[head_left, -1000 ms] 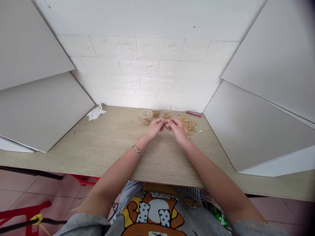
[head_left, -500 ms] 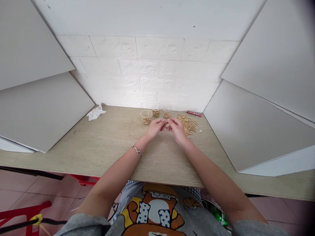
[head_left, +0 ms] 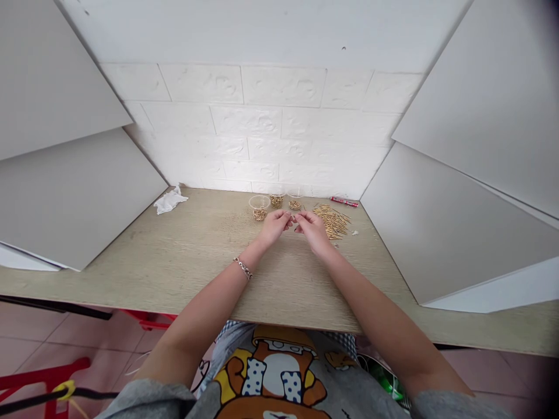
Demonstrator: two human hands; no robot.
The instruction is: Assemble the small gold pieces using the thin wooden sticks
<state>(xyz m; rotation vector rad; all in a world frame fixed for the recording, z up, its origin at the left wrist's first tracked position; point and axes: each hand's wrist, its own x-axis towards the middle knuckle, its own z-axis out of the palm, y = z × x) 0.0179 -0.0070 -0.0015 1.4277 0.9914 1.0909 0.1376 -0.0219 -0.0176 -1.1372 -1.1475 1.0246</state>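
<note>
My left hand [head_left: 274, 226] and my right hand [head_left: 311, 228] meet fingertip to fingertip above the wooden table [head_left: 183, 256], both pinched on a tiny metal piece [head_left: 293, 218] too small to name. A chain bracelet [head_left: 243, 267] circles my left wrist. Just beyond the fingers stand three small clear cups with gold-coloured bits: one at the left [head_left: 259, 207], one in the middle [head_left: 276, 199] and one at the right [head_left: 295, 202]. To the right of my right hand lies a loose pile of thin gold pins [head_left: 332, 220].
A crumpled white tissue [head_left: 170, 199] lies at the back left of the table. A red and white tube [head_left: 345, 202] rests by the white brick wall [head_left: 262, 128]. Grey panels [head_left: 74, 192] flank both sides. A red stool frame [head_left: 39, 378] stands on the floor.
Both hands stay pinched together at the same spot; they have shifted only slightly.
</note>
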